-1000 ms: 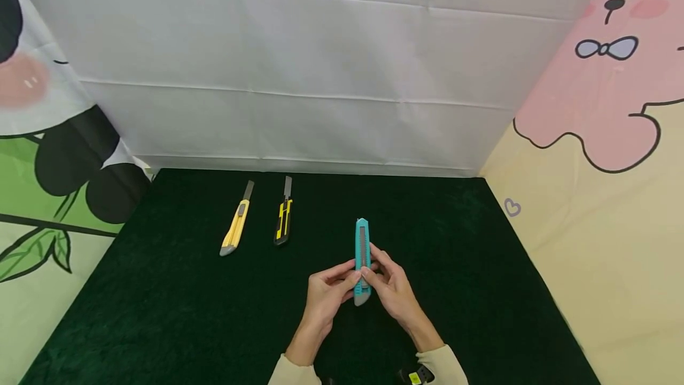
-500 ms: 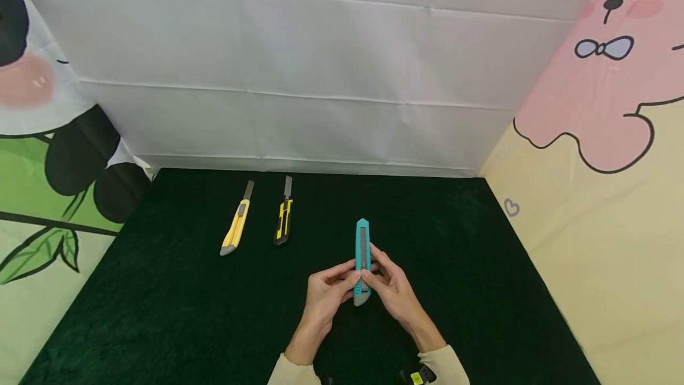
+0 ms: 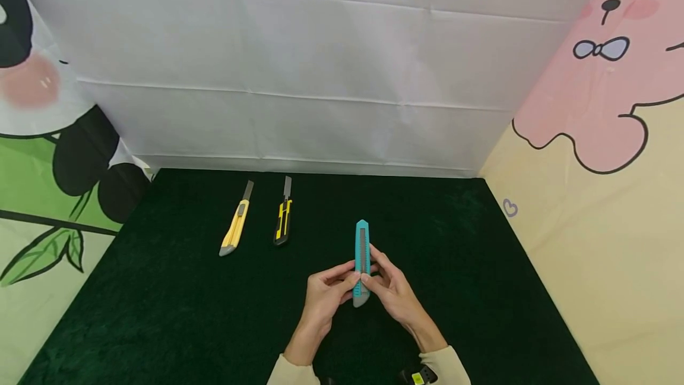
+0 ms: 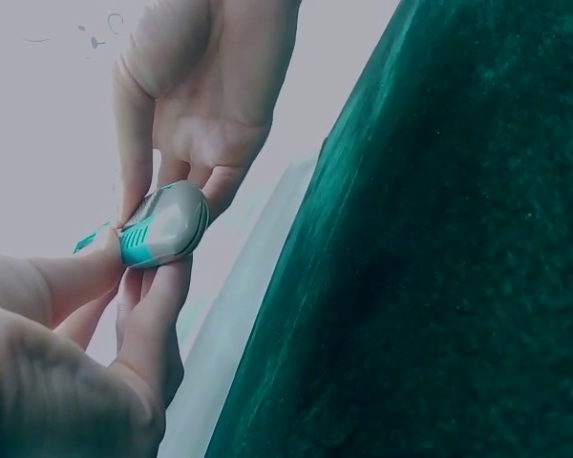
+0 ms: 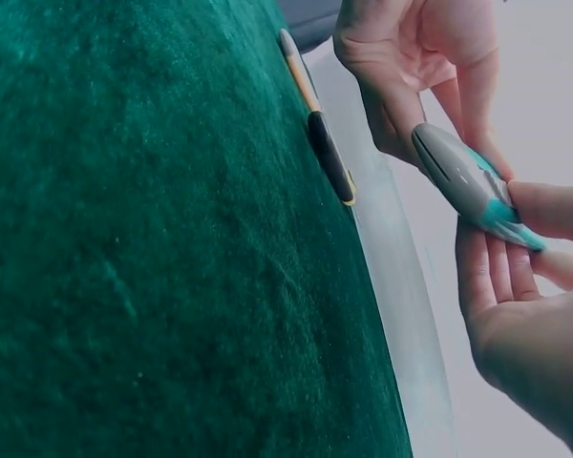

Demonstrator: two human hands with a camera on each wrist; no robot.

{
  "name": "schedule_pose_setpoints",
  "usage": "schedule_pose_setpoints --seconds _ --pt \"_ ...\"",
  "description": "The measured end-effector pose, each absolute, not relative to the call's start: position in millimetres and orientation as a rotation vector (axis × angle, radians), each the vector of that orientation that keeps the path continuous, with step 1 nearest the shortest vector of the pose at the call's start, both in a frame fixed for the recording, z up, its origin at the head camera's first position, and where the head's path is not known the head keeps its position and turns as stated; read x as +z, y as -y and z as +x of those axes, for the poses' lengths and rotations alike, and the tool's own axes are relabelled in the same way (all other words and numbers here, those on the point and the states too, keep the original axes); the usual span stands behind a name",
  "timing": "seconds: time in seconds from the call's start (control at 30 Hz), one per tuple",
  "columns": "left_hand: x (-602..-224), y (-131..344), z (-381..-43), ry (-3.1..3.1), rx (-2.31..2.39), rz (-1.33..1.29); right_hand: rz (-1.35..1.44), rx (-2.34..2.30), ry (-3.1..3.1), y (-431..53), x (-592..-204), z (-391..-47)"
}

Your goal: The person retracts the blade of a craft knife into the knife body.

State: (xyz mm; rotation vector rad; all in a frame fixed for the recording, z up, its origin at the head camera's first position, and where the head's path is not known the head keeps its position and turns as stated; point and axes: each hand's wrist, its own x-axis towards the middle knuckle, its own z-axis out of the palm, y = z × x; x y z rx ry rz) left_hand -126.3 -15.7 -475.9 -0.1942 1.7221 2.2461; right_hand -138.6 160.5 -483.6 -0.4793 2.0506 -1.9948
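Observation:
Both hands hold a teal box cutter (image 3: 362, 248) with a grey end cap (image 4: 180, 221) above the dark green cloth. It stands lengthwise between them in the head view, grey end toward the person, and no blade shows past its far tip. My left hand (image 3: 327, 296) grips it from the left, thumb on its upper face and fingers beneath. From the other side my right hand (image 3: 396, 293) pinches it the same way, the two thumb tips close together at the slider slot. In the right wrist view its grey end (image 5: 451, 172) faces the camera.
Two more box cutters lie at the back left with blades out: a pale yellow one (image 3: 236, 227) and a black-and-yellow one (image 3: 283, 221). The green cloth (image 3: 176, 302) covers the table. A white curtain (image 3: 320, 64) hangs behind, with printed cartoon sheets at both sides.
Both hands keep their grip on the teal box cutter, almost still. The thumbs and the cutter have shifted only very slightly toward the person.

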Motion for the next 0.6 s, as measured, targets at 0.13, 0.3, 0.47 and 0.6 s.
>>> schedule_pose_setpoints --seconds 0.13,0.3,0.47,0.6 --pt "-490.2 15.1 -131.5 -1.717 2.246 -0.21 -0.473 -1.988 -2.045 -163.0 -496.0 -143.3" --pt "-498.9 13.1 -134.9 -1.731 2.243 -0.194 -0.432 -1.973 -2.065 -166.6 -499.4 -145.6" --pt "-493.2 13.5 -136.8 -1.745 2.193 -0.173 -0.384 -1.963 -2.076 -170.4 -495.4 -145.7" --pt "-494.4 12.4 -138.8 -1.759 2.174 -0.165 -0.376 -1.957 -2.079 -174.4 -492.1 -147.1"
